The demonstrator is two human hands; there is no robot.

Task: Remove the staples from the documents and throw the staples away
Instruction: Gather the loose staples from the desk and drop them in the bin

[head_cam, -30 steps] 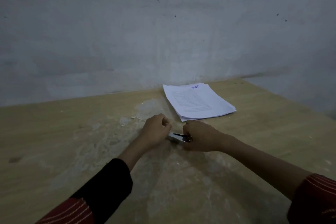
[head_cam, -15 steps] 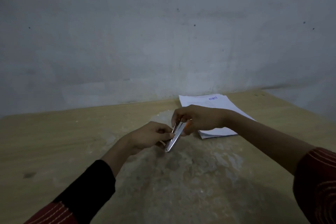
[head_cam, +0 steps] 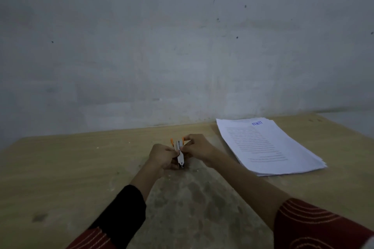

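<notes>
A small metal staple remover (head_cam: 180,151) with orange grips stands nearly upright between my two hands above the table's middle. My left hand (head_cam: 163,156) grips its lower part with curled fingers. My right hand (head_cam: 197,147) pinches its upper part near the orange tip. A stack of white printed documents (head_cam: 267,145) with a blue heading lies on the table to the right, apart from both hands. No staple can be made out at this size.
The worn wooden table (head_cam: 70,168) runs up to a grey wall (head_cam: 182,46) behind. Its right edge shows beyond the paper stack. A scuffed pale patch covers the table's middle, under my forearms.
Both hands lifted the staple remover off the table and turned it from lying flat to nearly upright. The view shifted, so the paper stack now sits further right.
</notes>
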